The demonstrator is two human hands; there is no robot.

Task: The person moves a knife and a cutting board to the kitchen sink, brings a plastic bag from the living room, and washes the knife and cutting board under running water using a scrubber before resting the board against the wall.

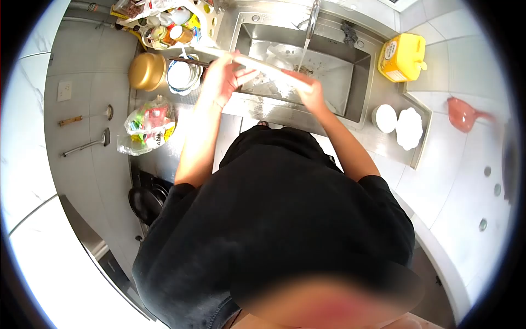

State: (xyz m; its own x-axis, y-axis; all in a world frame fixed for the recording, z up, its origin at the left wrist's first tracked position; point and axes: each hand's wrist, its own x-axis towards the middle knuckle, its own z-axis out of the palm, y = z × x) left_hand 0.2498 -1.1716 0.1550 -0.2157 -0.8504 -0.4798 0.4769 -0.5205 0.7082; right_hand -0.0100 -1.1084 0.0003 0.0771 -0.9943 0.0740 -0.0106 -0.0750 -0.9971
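Note:
A long pale board, probably a cutting board, is held nearly edge-on above the sink. My left hand holds it toward its left end, some fingers stretched out beneath it. Around the board's right end my right hand is closed. Water runs from the faucet in a thin stream just behind the board. Wet scraps lie on the sink bottom, partly hidden by the board and hands.
Left of the sink stand a gold pot, stacked bowls, a plastic bag and a basket of bottles and jars. On the right are a yellow jug and white bowls. A red scoop hangs on the wall.

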